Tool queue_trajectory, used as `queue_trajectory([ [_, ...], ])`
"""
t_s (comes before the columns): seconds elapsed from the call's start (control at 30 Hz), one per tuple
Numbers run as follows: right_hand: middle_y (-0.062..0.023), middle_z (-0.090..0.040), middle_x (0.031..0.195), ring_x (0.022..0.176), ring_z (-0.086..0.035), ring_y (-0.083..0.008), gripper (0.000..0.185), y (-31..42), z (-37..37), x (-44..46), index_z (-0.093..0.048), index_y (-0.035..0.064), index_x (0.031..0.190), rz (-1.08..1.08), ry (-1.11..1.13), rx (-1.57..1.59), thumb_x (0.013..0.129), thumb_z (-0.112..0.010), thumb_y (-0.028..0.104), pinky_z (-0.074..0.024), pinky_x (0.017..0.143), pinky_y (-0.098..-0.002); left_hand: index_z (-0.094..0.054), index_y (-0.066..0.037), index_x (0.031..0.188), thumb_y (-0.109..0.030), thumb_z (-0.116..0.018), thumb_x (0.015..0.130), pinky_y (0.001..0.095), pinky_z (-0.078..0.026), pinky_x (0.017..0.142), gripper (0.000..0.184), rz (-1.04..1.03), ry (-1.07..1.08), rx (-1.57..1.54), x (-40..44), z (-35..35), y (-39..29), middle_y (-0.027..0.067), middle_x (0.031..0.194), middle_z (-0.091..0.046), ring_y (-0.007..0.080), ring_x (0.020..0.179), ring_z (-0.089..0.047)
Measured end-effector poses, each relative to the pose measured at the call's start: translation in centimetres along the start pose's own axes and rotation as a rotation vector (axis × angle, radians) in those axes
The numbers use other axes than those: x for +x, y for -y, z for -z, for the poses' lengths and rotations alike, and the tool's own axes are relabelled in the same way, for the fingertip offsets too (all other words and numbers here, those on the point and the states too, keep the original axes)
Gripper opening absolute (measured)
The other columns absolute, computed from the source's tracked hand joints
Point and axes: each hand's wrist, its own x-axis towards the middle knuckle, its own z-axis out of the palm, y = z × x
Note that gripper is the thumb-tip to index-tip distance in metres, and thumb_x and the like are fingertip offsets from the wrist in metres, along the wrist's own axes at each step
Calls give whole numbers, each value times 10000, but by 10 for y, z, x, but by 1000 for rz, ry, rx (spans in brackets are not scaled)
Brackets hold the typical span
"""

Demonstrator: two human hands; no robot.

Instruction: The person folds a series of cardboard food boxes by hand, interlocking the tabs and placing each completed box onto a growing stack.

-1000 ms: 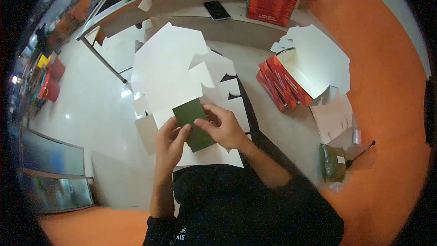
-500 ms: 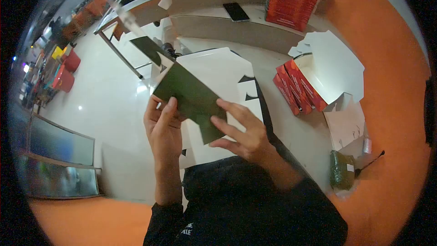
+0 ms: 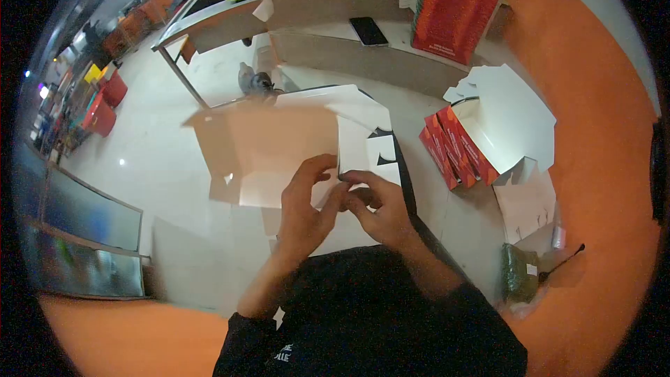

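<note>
Both my hands hold a carton blank, its pale tan inner face spread out to the left and a little blurred by motion. My left hand is closed at its lower right edge, near a fold. Fingers of my right hand pinch the same fold, close against the left fingertips. A thin dark edge stands upright between the hands. Beneath the blank, white flat cardboard with cut-out notches lies over my lap.
Right of me, an open white carton stands beside several red boxes. A red stack and a phone rest on the ledge ahead. A green packet lies at lower right. A metal-legged table stands at left.
The carton blank, dark green side up before, has opened out and shows its pale inside. My left hand has moved right, and both hands have come together at the fold.
</note>
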Motion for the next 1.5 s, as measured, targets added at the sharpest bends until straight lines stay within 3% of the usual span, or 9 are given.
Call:
queue_trajectory([
  [0.27, -109, -589, 946, 715, -597, -174, 281, 15, 40, 26, -569, 27, 1102, 513, -274, -497, 838, -642, 84, -499, 652, -289, -593, 2, 1066, 37, -606, 807, 344, -480, 643, 262, -33, 216, 92, 4, 37, -10, 148, 857, -613, 277, 744, -622],
  [0.4, -136, -491, 1042, 819, -578, -213, 364, 30, 44, 29, -570, 89, 1158, 513, -175, -467, 819, -683, 155, -492, 727, -300, -600, -32, 1108, 17, -615, 811, 354, -465, 614, 301, -55, 357, 114, 11, 57, -25, 145, 819, -595, 273, 706, -605],
  [0.5, -136, -455, 1075, 912, -550, -241, 410, 50, 40, 33, -576, 102, 1170, 555, -166, -640, 792, -712, 187, -482, 780, -335, -620, -52, 1116, 62, -660, 745, 301, -501, 683, 390, 2, 501, 126, 14, 67, -27, 117, 871, -646, 194, 764, -631],
  [0.63, -136, -451, 1093, 975, -522, -263, 382, 66, 39, 31, -618, 85, 1092, 580, 77, -760, 746, -748, 183, -463, 816, -362, -607, -24, 1092, 52, -679, 750, 280, -513, 662, 358, 14, 354, 45, 17, 68, -27, 97, 807, -645, 151, 738, -635],
  [0.87, -158, -479, 1096, 951, -539, -275, 318, 53, 19, 25, -636, 85, 1043, 578, -311, -749, 747, -745, 125, -481, 784, -355, -573, -6, 932, 6, -696, 778, 246, -530, 648, 197, 110, 202, -202, 18, 60, -24, 79, 751, -662, 107, 730, -658],
  [0.9, -122, -530, 997, 902, -578, -233, 274, 60, 16, 26, -644, 41, 981, 672, -367, -807, 729, -752, 45, -495, 727, -305, -569, -6, 911, 4, -697, 778, 247, -530, 645, 184, 107, 190, -201, 18, 60, -25, 76, 749, -660, 108, 727, -659],
  [1.1, -123, -504, 1070, 887, -567, -246, 307, 64, 18, 24, -637, 95, 997, 739, -124, -824, 714, -755, 91, -497, 708, -320, -586, 2, 837, -7, -698, 776, 259, -532, 658, 127, 47, 267, -60, 21, 65, -27, 66, 723, -637, 120, 714, -660],
  [1.33, -108, -495, 1068, 868, -571, -234, 255, 70, 26, 32, -647, 110, 970, 556, 120, -743, 733, -737, 135, -502, 694, -319, -605, 0, 811, 10, -698, 751, 277, -538, 662, 111, -99, 295, -23, 20, 72, -32, 73, 748, -650, 150, 703, -665],
  [1.5, -206, -431, 1252, 1088, -506, -358, 591, 82, 19, 27, -560, 146, 1164, 566, 180, -871, 650, -799, 313, -446, 887, -433, -613, -2, 834, -2, -708, 747, 272, -541, 654, 130, -102, 62, 32, 18, 65, -35, 69, 755, -656, 159, 737, -673],
])
